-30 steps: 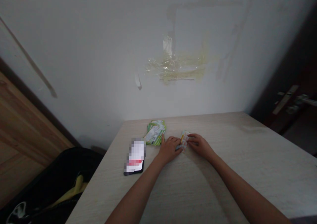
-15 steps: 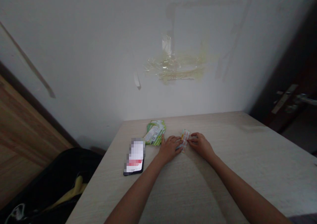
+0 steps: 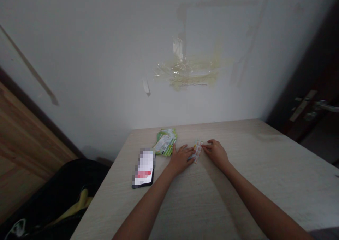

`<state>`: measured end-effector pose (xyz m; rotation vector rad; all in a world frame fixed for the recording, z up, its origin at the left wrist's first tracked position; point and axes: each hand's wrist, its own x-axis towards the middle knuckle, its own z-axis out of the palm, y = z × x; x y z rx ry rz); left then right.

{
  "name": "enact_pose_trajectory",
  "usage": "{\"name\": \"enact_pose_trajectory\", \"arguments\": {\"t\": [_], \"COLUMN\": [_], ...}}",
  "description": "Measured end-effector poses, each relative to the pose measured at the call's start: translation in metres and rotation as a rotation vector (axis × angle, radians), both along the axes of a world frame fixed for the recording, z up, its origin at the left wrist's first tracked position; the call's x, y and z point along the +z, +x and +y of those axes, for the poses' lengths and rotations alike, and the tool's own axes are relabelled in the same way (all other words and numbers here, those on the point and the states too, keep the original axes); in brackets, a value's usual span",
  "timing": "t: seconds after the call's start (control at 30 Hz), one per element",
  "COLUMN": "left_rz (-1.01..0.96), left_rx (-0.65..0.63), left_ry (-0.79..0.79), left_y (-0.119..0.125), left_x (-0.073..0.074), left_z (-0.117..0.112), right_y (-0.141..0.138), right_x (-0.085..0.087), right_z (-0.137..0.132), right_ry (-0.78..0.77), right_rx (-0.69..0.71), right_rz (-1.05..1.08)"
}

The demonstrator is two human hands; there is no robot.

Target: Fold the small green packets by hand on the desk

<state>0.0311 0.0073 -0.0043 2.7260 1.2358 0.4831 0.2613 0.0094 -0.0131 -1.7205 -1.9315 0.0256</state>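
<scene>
A small printed sheet (image 3: 198,150) with rows of reddish blocks and a yellow patch lies on the light wooden table, between my two hands. My left hand (image 3: 181,158) rests flat with fingers apart, its fingertips on the sheet's left edge. At the upper right edge of the sheet, my right hand (image 3: 216,153) has its thumb and fingertips pinched together on the border. Just beyond my left thumb is a stack of green and white printed packets (image 3: 165,142). The sheet's left part is hidden under my left fingers.
A phone (image 3: 144,167) with a lit, blurred screen lies left of my left forearm. The table (image 3: 251,141) meets a wall with tape remnants (image 3: 185,72). A dark bag (image 3: 76,176) with something yellow is at the left, and a door handle (image 3: 328,106) at the right.
My right hand has shifted slightly upward along the sheet's right edge, and its fingers have drawn closer together. My left hand stays almost where it was.
</scene>
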Motion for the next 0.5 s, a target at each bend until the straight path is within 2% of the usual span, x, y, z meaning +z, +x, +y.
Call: {"name": "enact_pose_trajectory", "arguments": {"t": [0.2, 0.5], "left_rz": [-0.002, -0.015], "left_rx": [0.009, 0.016], "left_ry": [0.004, 0.021], "left_y": [0.0005, 0.0005], "left_x": [0.0005, -0.0031], "left_z": [-0.0009, -0.0005], "right_y": [0.0019, -0.0022], "right_x": [-0.0047, -0.0030], "right_z": [0.0061, 0.0057], "right_ry": [0.057, 0.025], "right_rx": [-0.021, -0.044], "right_rz": [0.016, 0.016]}}
